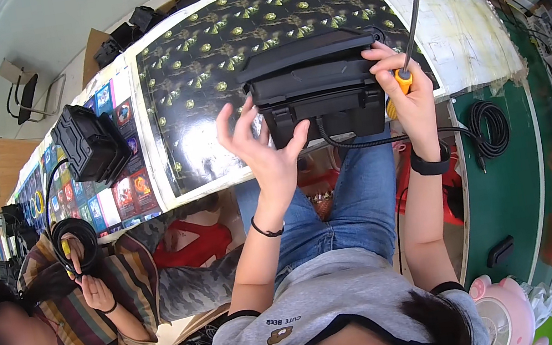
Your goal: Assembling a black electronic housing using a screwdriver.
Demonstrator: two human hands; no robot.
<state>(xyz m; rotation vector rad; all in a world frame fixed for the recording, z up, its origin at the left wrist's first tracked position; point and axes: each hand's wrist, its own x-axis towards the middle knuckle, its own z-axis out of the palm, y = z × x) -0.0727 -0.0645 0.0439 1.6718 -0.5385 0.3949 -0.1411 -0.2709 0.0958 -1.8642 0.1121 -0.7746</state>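
Note:
A black hard plastic case with front latches sits at the table's near edge, its lid slightly raised. A black cable comes from its underside. My left hand is at the case's left end, fingers spread, thumb by the lower front corner. Around the right end, my right hand has its fingers on the case while gripping a screwdriver with a yellow handle. Its long metal shaft points up and away. Part of the handle is hidden by the palm.
A similar black case stands at left on a colourful printed sheet. Beside it, a co-worker holds a coiled black cable. On the green surface at right lie another cable coil and a small black object. A pink fan is below.

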